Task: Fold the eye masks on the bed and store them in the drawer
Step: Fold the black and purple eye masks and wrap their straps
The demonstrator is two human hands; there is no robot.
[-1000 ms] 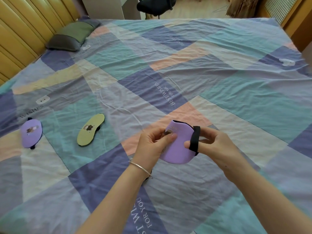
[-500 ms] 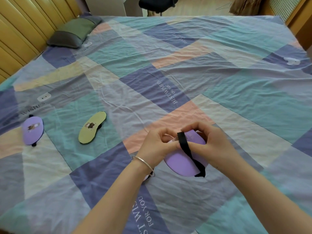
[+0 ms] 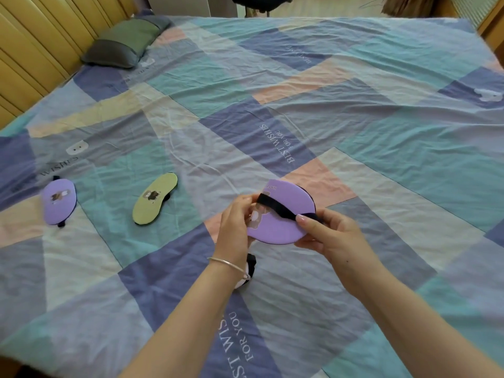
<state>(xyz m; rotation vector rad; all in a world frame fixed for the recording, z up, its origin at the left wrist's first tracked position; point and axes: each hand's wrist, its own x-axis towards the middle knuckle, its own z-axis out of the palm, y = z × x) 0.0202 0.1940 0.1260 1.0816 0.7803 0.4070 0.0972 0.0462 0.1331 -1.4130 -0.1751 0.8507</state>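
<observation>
A folded purple eye mask [image 3: 283, 225] hangs just above the bed, held by both hands. My left hand [image 3: 236, 222] pinches its left edge. At its right edge, my right hand [image 3: 327, 236] grips the black strap [image 3: 278, 210], which lies stretched across the mask's face. A second purple eye mask [image 3: 58, 200] and a yellow-green eye mask [image 3: 154, 199] lie flat on the bedspread to the left. Something small, black and white [image 3: 248, 271], shows under my left wrist; I cannot tell what it is. No drawer is in view.
The patchwork bedspread [image 3: 354, 118] covers the whole bed. A dark green and grey pillow [image 3: 122, 42] lies at the far left corner against the yellow padded headboard [image 3: 41, 45]. A black chair [image 3: 261, 1] stands beyond the bed's far edge.
The mask has turned so its printed face points up. The black strap, which hung loose a second ago, now lies pulled across the mask, with my right hand at its right end.
</observation>
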